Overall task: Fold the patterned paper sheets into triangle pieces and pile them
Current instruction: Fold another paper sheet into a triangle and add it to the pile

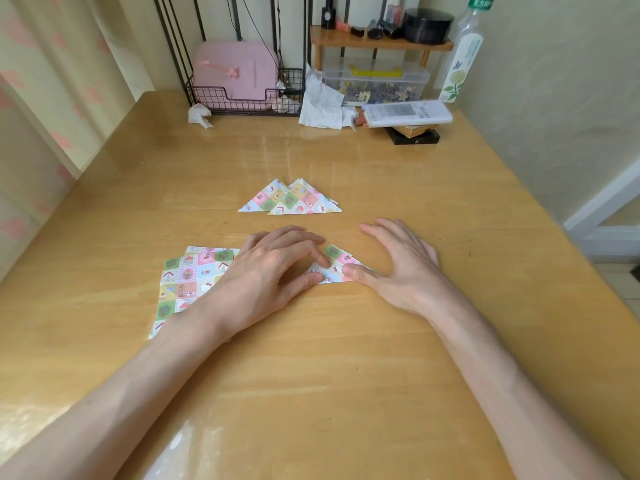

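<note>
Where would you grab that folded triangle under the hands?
Probably its long near edge, pinched from the near side: the folded triangle lies flat on the table, that edge faces the person, and thumbs of the left hand and right hand rest there.

- wooden table (346, 375), glossy, fills the frame
- black wire rack (242, 100) with pink case (235, 71), top centre
- crumpled tissue (199, 116) beside rack
- clear plastic box (375, 83) under small shelf (377, 41)
- bottle (462, 60), upper right
- curtain (52, 81), left edge
</note>
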